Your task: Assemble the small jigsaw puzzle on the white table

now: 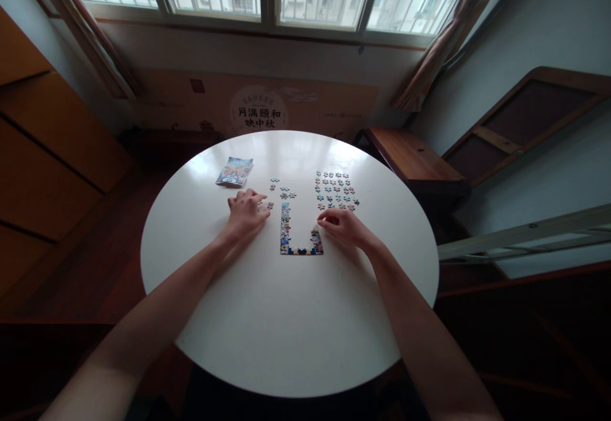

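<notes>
A partly joined jigsaw frame (pixel 292 237), shaped like an L with a short right stub, lies in the middle of the round white table (pixel 286 332). My left hand (pixel 245 212) rests knuckles-up just left of it, fingers curled over a loose piece (pixel 270 205) at its fingertips. My right hand (pixel 340 225) sits at the frame's right end, its fingers pinched together over a small piece that I cannot see clearly. Several loose pieces (pixel 335 190) lie in neat rows beyond my right hand. A few more pieces (pixel 285 192) are scattered beyond the frame.
A colourful printed picture card (pixel 235 171) lies at the table's far left. A wooden bench (pixel 411 158) stands to the right of the table, wooden cabinets (pixel 42 147) to the left. A cardboard box with printed characters (pixel 258 112) leans under the window.
</notes>
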A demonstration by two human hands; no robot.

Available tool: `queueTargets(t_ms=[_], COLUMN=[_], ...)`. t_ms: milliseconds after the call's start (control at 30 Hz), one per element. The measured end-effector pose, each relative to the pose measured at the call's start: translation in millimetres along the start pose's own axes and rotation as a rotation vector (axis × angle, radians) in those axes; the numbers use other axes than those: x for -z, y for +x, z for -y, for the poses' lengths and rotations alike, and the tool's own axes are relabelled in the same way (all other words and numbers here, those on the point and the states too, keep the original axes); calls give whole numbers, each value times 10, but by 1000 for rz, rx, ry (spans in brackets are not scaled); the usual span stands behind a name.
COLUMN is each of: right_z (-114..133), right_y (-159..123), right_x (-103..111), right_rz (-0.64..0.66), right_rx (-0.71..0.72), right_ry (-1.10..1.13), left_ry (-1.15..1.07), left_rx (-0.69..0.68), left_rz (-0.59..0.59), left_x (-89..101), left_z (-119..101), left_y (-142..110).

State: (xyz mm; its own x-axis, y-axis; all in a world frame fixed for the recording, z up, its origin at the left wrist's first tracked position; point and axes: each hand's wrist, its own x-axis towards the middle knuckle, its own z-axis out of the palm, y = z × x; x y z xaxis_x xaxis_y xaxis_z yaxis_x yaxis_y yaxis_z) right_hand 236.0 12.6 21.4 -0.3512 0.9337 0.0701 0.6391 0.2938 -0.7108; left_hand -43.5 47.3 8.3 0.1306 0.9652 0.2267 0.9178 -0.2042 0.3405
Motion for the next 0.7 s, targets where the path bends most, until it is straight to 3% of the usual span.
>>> queueTargets(t_ms=[133,700], right_z=[4,-21], right_y=[1,4], right_x=[1,-7], right_rz=[-2,-1], right_rx=[4,14], right_ry=[-3,-1], left_ry=[1,-44], left_rx=[40,-30], left_rz=[-1,-6], left_x=[26,1], left_z=[6,-32], left_y=[-2,-36])
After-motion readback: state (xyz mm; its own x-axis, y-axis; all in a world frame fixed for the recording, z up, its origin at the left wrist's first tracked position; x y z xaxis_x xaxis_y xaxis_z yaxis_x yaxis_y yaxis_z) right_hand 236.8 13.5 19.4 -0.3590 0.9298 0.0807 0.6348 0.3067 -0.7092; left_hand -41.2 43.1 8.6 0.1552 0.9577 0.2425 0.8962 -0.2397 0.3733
